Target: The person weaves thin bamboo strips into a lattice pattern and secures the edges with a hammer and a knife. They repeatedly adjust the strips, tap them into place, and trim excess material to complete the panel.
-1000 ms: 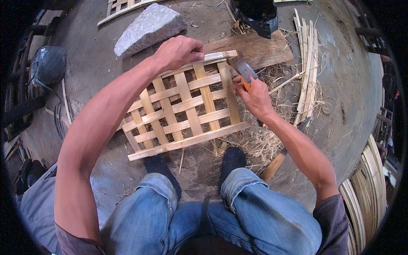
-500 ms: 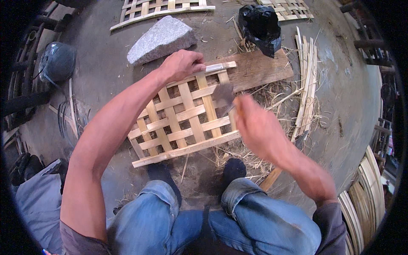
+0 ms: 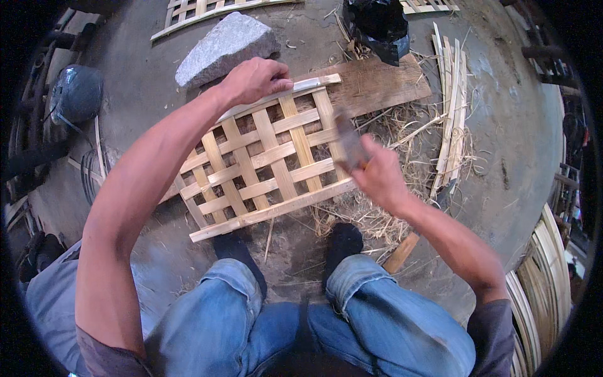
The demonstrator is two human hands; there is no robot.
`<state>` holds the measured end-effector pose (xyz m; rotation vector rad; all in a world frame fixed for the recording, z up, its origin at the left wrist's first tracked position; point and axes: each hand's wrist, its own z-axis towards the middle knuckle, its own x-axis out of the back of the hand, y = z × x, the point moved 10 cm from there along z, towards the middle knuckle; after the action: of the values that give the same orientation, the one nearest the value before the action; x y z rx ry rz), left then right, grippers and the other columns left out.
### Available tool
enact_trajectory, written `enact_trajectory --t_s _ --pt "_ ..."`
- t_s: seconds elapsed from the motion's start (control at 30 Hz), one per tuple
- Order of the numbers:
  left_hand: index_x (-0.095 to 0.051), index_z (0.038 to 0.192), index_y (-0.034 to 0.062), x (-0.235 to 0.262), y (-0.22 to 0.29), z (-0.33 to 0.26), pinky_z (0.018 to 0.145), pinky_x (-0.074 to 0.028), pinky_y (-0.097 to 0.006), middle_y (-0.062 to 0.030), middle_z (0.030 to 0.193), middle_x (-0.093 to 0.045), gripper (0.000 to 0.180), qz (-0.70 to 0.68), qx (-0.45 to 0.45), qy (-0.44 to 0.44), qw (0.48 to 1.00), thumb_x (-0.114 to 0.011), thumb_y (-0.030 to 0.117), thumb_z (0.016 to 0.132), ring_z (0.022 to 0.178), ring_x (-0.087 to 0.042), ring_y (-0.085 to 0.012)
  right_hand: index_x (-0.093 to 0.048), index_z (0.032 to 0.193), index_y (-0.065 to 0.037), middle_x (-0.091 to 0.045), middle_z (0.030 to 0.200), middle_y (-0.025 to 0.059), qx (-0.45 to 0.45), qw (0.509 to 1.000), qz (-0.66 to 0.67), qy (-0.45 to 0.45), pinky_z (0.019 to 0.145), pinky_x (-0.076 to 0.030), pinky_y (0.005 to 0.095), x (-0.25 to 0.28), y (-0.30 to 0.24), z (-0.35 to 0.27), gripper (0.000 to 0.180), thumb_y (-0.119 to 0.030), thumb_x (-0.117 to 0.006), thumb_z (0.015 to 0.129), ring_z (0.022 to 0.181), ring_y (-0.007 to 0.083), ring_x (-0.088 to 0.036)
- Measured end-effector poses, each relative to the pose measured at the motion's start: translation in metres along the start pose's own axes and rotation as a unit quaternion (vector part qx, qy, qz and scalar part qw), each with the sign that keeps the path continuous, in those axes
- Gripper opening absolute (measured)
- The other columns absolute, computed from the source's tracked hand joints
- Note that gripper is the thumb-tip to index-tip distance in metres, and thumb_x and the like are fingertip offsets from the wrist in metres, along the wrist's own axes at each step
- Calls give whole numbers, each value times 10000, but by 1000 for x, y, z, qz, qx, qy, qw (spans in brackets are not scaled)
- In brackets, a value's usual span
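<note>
A pale woven bamboo lattice panel (image 3: 279,152) lies slanted in front of my feet, with a split strip along its top and bottom edges. My left hand (image 3: 254,81) is closed on the top edge strip, fingers curled over it. In my right hand (image 3: 382,179), closed round its handle, is a broad-bladed knife (image 3: 350,141), smeared by motion. Its blade stands at the panel's right end; whether it touches the end strip I cannot tell. A wooden board (image 3: 383,85) lies partly under the panel.
Beyond my left hand sits a grey stone block (image 3: 226,50). A black plastic bag (image 3: 377,28) stands behind the board. Long bamboo strips (image 3: 449,113) and shavings (image 3: 402,163) lie to the right. More lattice panels (image 3: 226,11) are at the far side; a wrapped bundle (image 3: 76,93) is left.
The knife has moved from over the panel's right part to its right end, with its blade at a different angle. My left hand keeps its place on the edge strip. The whole view shifted slightly.
</note>
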<state>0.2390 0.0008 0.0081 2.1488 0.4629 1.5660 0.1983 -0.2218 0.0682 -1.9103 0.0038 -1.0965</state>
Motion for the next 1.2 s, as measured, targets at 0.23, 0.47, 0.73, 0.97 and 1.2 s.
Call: enact_trajectory --t_s 0.23,0.47,0.73,0.97,1.2 --pt "-635 963 44 0 7 2 715 -471 -449 -171 828 -650 369 23 3 -3 1000 -584 410 950 785 -617 -367 -624 929 -41 -665 824 170 -121 992 20 31 708 -510 416 -15 79 25 231 -180 -752 797 772 341 -656" --pt "-660 984 66 15 0 -7 735 -490 -448 -134 867 -685 305 6 8 18 1000 -628 364 927 829 -652 -322 -594 840 -30 -650 839 182 -93 993 38 63 719 -495 437 -21 61 34 188 -101 -731 733 797 372 -643" --pt "-631 993 61 12 -7 -2 768 -486 -412 -139 905 -676 308 -3 37 7 999 -671 351 898 875 -652 -294 -516 892 -21 -610 819 204 -25 995 -9 95 692 -471 483 -11 45 48 219 -91 -689 778 778 421 -609" --pt "-663 1026 46 3 -36 -7 816 -496 -403 -129 929 -691 326 -72 59 3 996 -679 344 894 900 -653 -277 -488 1023 -22 -599 883 176 54 973 -170 -148 593 -564 450 -9 -76 4 111 -103 -502 949 712 358 -673" --pt "-693 1018 34 -2 -25 -1 816 -504 -370 -118 931 -711 346 -139 37 -67 987 -702 348 872 908 -667 -239 -536 1082 -43 -607 793 168 148 976 -75 -144 531 -528 416 -11 -105 5 189 -203 -471 1006 637 313 -646"
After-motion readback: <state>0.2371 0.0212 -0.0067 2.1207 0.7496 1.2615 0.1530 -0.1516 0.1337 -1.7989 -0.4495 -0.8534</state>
